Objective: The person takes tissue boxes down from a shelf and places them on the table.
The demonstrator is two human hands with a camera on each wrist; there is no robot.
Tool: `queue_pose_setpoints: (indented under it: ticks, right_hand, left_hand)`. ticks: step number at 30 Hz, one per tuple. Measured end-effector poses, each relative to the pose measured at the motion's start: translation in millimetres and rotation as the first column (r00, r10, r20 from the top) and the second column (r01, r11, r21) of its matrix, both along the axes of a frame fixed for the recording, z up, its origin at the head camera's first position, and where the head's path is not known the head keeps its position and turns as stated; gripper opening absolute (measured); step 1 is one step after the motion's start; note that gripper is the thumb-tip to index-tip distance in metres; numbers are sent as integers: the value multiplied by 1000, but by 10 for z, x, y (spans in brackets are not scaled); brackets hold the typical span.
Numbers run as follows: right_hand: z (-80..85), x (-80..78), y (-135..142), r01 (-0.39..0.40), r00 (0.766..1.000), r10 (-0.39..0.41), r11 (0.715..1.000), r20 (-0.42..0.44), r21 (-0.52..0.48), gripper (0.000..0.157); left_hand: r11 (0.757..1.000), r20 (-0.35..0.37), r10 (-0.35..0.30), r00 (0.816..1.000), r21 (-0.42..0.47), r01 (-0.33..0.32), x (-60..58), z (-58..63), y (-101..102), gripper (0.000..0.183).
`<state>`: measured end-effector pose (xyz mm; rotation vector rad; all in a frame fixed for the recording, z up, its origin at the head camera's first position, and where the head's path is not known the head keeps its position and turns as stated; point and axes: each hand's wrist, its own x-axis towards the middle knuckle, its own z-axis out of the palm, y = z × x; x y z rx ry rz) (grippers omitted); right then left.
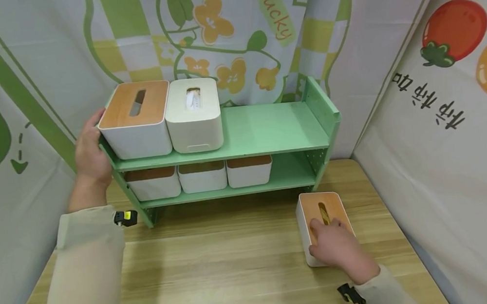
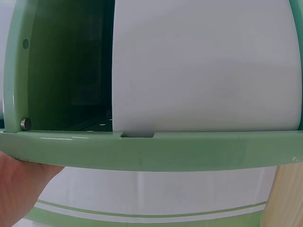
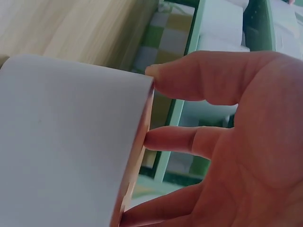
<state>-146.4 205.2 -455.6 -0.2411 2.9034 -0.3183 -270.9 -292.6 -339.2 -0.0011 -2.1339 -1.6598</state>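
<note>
In the head view my left hand (image 1: 91,149) rests against the outer left side of a two-tier green shelf (image 1: 273,124); the left wrist view shows only part of that hand at the shelf's edge. Close to its fingertips stands a white tissue box with a wooden lid (image 1: 152,99), and right of that a cream tissue box (image 1: 195,134). My right hand (image 1: 334,246) has its fingertips on the wooden lid of another white tissue box (image 1: 308,204), which stands on the table. The right wrist view shows the thumb at this box's edge (image 3: 80,123).
Three white boxes (image 1: 250,175) line the lower tier, with shelf room to their right. The upper tier has bare surface right of the cream box. The wooden table (image 1: 219,262) meets printed fabric walls (image 1: 442,162) at the back and sides.
</note>
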Motion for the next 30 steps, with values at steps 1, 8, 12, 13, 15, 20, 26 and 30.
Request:
queue_pose_setpoints:
  ticks: [1,8,12,13,15,20,26,30]
  right_hand:
    - [7,-2,32,4,1000,-4,1000,4,1,35]
    - [38,-34,296,53,997,-53,999,54,-8,48]
    - [-1,-85,466,65,996,-64,998,65,-11,50]
    - [-13,-100,506,65,996,-64,998,65,-12,51]
    - [-26,-129,579,65,996,-65,998,62,-12,51]
    - [-3,-180,713,80,995,-79,997,59,-17,47]
    - [13,-230,842,108,992,-107,994,67,-24,36]
    - [-28,-268,932,129,991,-128,992,44,-8,27]
  left_hand:
    - [1000,2,-2,1000,0,2,1,-3,1,58]
    - [1000,-15,-10,1000,4,10,-6,-20,11,58]
    - [1000,-27,-6,1000,-4,5,-9,-21,14,58]
    - [1000,-25,-5,1000,-5,5,-7,-21,14,58]
    - [1000,-28,-8,1000,-2,8,-7,-19,14,58]
    - [1000,-40,-12,999,-4,11,-14,-17,5,58]
    - [1000,-36,-7,999,-3,7,-19,-16,-6,58]
    - [1000,-32,-3,999,-4,3,-14,-10,-3,57]
